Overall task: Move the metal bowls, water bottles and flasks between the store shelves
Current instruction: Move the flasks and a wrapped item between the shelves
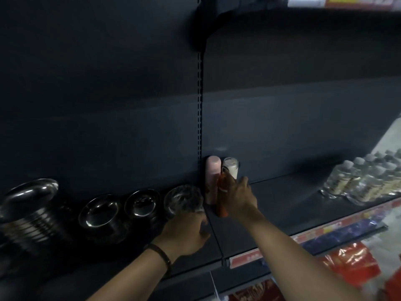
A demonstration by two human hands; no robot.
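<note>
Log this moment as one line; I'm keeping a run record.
right hand: gripping orange flask | left hand: on clear container | pink flask: upright on shelf

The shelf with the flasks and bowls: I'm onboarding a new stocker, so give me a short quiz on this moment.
1. True or false: the right hand is on the orange flask.
2. Which stands directly behind the orange flask, against the back panel? A) pink flask B) large metal bowl stack C) wrapped water bottles
3. Fill in: the left hand is at a clear wrapped item, just right of two small metal ____.

Key: 1 true; 2 A; 3 bowls.
</note>
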